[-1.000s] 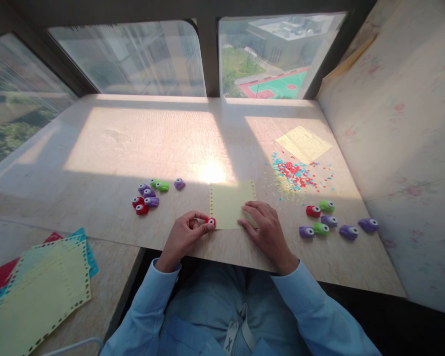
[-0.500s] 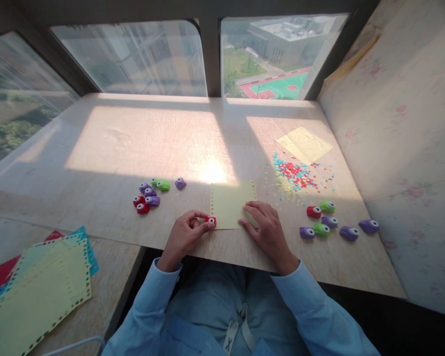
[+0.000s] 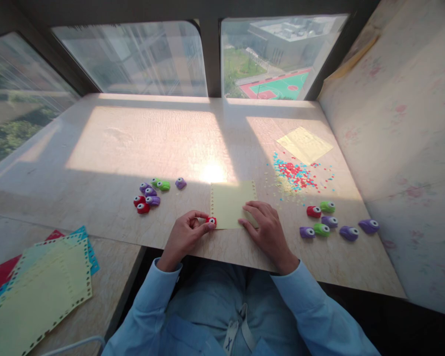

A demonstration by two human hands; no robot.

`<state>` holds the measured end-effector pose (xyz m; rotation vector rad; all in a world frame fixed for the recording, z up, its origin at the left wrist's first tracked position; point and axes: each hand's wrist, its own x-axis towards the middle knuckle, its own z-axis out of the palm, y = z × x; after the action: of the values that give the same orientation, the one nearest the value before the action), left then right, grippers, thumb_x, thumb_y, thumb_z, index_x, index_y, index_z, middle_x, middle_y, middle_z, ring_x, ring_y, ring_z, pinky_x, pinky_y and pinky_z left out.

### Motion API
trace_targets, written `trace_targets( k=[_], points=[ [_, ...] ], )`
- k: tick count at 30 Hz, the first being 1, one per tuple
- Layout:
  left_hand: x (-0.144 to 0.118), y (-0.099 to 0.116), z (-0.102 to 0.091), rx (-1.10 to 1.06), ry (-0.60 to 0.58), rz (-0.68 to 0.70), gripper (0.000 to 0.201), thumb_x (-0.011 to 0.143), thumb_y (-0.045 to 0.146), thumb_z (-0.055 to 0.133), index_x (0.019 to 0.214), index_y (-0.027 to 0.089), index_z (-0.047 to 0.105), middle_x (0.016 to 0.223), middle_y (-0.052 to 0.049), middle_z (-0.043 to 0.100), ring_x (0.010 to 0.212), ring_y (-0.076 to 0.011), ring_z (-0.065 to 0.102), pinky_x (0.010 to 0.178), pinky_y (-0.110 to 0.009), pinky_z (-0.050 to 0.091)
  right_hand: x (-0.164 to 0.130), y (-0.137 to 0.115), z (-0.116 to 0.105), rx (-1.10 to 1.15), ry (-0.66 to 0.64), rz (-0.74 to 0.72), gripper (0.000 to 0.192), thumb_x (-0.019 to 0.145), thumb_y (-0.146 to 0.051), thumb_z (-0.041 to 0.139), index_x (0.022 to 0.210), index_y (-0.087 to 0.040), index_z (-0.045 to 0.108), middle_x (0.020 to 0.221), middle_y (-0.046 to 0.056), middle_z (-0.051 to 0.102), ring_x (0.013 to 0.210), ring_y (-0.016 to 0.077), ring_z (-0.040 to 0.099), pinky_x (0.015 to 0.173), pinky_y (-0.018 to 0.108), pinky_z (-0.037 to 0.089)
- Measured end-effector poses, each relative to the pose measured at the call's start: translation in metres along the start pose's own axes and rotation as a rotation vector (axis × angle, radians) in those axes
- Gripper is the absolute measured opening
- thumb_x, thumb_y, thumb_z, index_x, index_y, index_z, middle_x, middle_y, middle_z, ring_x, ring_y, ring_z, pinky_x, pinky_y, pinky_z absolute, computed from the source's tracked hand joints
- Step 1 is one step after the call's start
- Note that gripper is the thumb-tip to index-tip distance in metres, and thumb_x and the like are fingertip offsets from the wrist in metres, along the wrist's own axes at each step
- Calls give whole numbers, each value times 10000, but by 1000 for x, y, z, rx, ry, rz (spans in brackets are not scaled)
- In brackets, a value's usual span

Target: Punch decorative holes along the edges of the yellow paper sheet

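A pale yellow sheet of paper [image 3: 232, 200] lies flat in front of me, with rows of small punched holes along its left edge and part of its right edge. At its near left corner sits a small red craft punch [image 3: 211, 221]. My left hand [image 3: 188, 235] is closed on this punch, pinching it between thumb and fingers. Across the sheet, my right hand [image 3: 265, 227] rests on the right edge with its fingers stretched out and thumb apart, holding no tool.
Several red, purple and green punches [image 3: 152, 200] cluster at left, more [image 3: 322, 229] at right. Red, blue and yellow paper bits [image 3: 296, 173] lie scattered near a loose yellow sheet [image 3: 304, 144]. Hole-edged coloured sheets [image 3: 40, 296] are stacked at lower left. Windows and a papered wall border the table.
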<state>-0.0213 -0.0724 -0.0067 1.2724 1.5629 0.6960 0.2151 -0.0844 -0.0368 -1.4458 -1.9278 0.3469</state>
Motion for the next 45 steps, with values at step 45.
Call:
trace_targets(
  k=[45],
  points=[
    [9,19,19,491,45,34,387,852,422,552,586,228,347,515,48,413,524,-135,416,527,-277,241,-1,9,4,180,182,87,220,926,-321,527,992,-180,681,986,118,718,967,270,634,893,434,488]
  ],
)
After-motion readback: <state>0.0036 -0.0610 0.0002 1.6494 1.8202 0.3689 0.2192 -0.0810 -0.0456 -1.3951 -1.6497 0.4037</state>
